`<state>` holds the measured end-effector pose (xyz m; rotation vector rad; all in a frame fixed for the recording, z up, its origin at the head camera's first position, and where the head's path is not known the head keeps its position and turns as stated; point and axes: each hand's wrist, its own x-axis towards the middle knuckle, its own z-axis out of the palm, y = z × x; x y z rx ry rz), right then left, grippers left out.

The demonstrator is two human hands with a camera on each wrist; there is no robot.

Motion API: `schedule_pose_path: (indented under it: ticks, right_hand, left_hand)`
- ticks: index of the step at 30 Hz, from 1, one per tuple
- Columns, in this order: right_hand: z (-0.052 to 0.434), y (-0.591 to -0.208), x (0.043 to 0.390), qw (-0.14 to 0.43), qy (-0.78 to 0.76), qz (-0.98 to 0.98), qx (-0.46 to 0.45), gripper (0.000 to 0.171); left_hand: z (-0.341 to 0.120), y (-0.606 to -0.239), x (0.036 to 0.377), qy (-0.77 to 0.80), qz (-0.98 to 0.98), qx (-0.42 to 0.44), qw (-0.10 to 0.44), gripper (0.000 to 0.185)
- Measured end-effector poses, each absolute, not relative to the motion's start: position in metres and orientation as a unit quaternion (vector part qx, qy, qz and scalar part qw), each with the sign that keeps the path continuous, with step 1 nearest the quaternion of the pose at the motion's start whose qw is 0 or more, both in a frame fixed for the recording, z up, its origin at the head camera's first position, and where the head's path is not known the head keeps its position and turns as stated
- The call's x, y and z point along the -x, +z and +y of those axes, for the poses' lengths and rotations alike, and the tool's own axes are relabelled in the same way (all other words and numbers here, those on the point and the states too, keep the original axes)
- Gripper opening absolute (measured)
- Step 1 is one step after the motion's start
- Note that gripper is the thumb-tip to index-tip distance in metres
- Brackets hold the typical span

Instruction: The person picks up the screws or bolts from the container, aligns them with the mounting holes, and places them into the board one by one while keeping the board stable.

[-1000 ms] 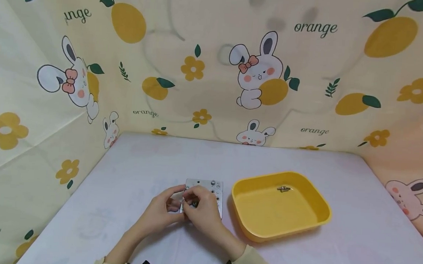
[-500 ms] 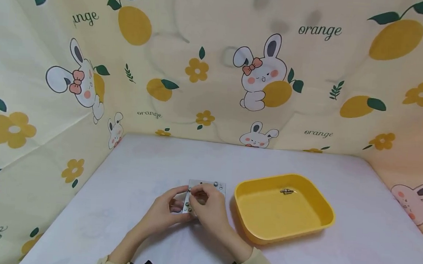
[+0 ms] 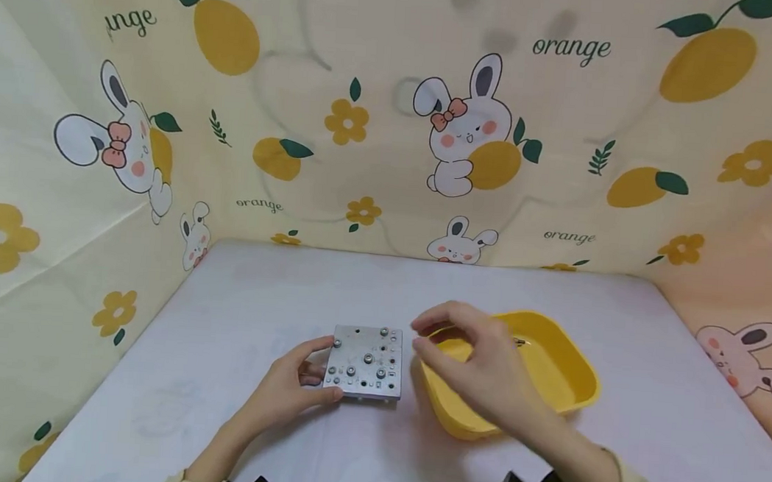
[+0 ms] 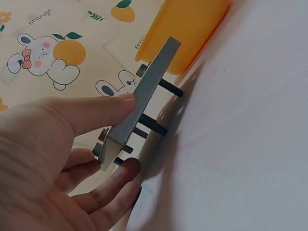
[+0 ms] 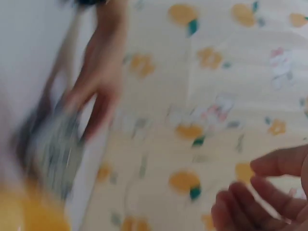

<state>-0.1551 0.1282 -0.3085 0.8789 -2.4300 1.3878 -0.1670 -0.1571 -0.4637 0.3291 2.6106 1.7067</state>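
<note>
A square silver metal plate (image 3: 354, 353) with several bolts and small holes is held at its left side by my left hand (image 3: 284, 386). The thumb lies at its near edge and a finger reaches the upper left corner. In the left wrist view the plate (image 4: 150, 91) is seen edge-on, bolt heads on one face and threaded shanks (image 4: 153, 125) sticking out of the other. My right hand (image 3: 485, 358) hovers over the left part of the yellow tray (image 3: 585, 397), fingers loosely bent, with nothing visible between thumb and fingertips. In the right wrist view these fingers (image 5: 284, 197) are apart.
Inside the tray, a small metal fastener (image 3: 520, 342) is partly hidden behind my right hand. The white table (image 3: 277, 286) is bordered at the back and sides by a patterned cloth (image 3: 392, 145) with rabbits and oranges.
My right hand has left the plate and moved right, over the tray. The left hand keeps its grip on the plate, whose bolted face is now uncovered.
</note>
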Motion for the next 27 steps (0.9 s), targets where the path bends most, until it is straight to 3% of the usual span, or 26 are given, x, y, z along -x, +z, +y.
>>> schedule_pose_path:
  ticks: [6, 12, 17, 27]
  right_hand:
    - [0.202, -0.295, 0.210, 0.080, 0.379, -0.870, -0.306, 0.008]
    - [0.255, -0.305, 0.258, 0.055, 0.334, -0.900, -0.274, 0.016]
    - [0.266, -0.323, 0.275, 0.004, 0.356, -0.909, -0.217, 0.029]
    - [0.276, -0.358, 0.281, -0.061, 0.364, -0.906, -0.210, 0.021]
  left_hand:
    - [-0.153, -0.465, 0.165, 0.546, 0.831, -0.103, 0.008, 0.084]
    - [-0.152, -0.464, 0.168, 0.542, 0.834, -0.103, 0.010, 0.085]
    - [-0.156, -0.462, 0.168, 0.539, 0.837, -0.092, 0.004, 0.084]
    - [-0.153, -0.460, 0.165, 0.553, 0.829, -0.081, 0.008, 0.084]
